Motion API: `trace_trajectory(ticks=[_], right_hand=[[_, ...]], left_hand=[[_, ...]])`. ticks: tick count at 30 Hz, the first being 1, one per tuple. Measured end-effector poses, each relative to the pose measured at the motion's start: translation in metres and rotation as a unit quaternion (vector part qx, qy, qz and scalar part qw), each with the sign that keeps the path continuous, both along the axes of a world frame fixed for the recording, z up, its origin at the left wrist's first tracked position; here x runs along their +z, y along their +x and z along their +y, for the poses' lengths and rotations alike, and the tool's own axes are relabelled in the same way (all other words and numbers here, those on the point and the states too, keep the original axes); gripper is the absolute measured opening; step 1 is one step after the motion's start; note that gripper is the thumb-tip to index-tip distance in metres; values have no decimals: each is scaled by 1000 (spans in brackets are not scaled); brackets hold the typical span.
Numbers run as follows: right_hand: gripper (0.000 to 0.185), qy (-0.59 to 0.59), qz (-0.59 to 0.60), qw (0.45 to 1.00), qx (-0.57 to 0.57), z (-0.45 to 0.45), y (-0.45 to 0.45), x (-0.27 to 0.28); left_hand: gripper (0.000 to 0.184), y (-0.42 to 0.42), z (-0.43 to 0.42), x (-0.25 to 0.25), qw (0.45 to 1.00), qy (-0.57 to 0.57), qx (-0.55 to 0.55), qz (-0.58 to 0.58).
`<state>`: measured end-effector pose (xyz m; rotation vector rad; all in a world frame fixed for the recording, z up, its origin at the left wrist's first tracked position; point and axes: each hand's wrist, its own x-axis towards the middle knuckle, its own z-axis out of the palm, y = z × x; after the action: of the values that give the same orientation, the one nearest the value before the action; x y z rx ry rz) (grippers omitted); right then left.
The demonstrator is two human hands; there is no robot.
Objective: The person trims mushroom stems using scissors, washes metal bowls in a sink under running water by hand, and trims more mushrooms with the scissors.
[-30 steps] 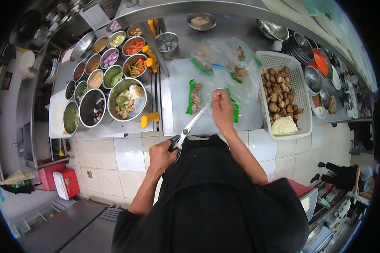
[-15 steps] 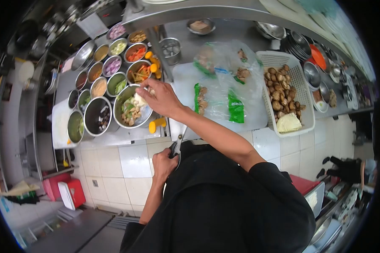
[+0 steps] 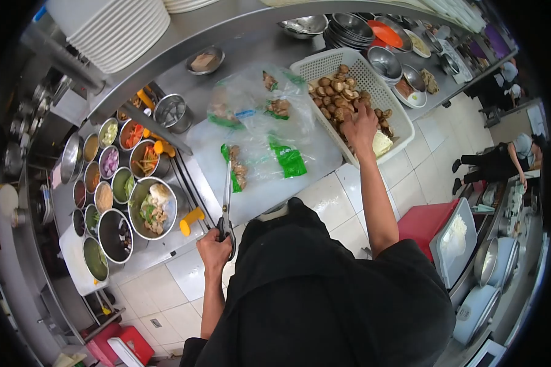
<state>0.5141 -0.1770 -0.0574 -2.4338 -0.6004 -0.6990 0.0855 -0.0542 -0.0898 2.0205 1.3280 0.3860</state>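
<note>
My left hand (image 3: 215, 251) is wrapped round the black handles of the scissors (image 3: 228, 196), whose blades point away from me over the front left of the white cutting board (image 3: 208, 177). My right hand (image 3: 360, 129) reaches into the white perforated basket (image 3: 403, 131), its fingers down on the brown mushrooms (image 3: 332, 96). Whether a mushroom is between the fingers is hidden. A pale yellow lump (image 3: 382, 144) lies beside that hand in the basket. Clear plastic bags with green print (image 3: 288, 160) and brown pieces inside lie on the board.
Steel pots of cut vegetables stand at the left, the large pot (image 3: 173, 214) nearest the board. A steel bowl (image 3: 204, 60) sits behind the bags. Stacked black bowls (image 3: 351, 30) are behind the basket. A shelf holds white plates (image 3: 119, 30). Another person (image 3: 493, 160) is at the far right.
My right hand has moved from over the large pot across to the mushrooms. The scissors in my left hand have swung up over the board. The view has turned to the right.
</note>
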Motion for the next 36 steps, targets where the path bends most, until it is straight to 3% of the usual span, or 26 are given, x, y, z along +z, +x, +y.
trace_trajectory(ticks=[1,4,6,8,11,14,17,20,23,26,29,32,36], right_hand=[[22,-35,-39,998,-34,-1,3,-4],[24,87,-3,988,129,4,-29,15],[23,214,210,917,264,22,-79,35],[21,186,286,845,411,42,-113,29],[18,74,303,816,488,77,-135,-7],[19,-78,269,846,453,108,-135,-71],[17,-154,310,821,453,128,-132,-89],[15,-29,490,769,410,127,-131,-80],[19,-158,410,839,322,119,-131,-70],[22,-231,400,821,335,113,-134,-72],[25,-237,421,825,293,118,-144,-69],[32,-89,448,804,381,119,-153,-67],[28,-104,463,775,418,130,-160,-87]], left_hand=[[21,6,1,3,1000,2,2,-1],[24,15,1,5,999,33,5,-1],[24,19,-1,1,999,20,33,-20],[25,17,-4,-4,997,-6,65,-33],[27,15,-7,-2,991,-58,108,-50],[26,12,-11,11,991,-58,121,-14],[25,4,-13,5,991,-51,102,67],[25,2,-22,5,993,-58,88,60],[26,4,-30,6,988,-91,107,65],[26,7,-32,8,984,-115,112,72],[27,8,-30,7,985,-114,102,86],[26,9,-26,10,985,-107,88,106],[26,8,-23,12,983,-110,80,123]])
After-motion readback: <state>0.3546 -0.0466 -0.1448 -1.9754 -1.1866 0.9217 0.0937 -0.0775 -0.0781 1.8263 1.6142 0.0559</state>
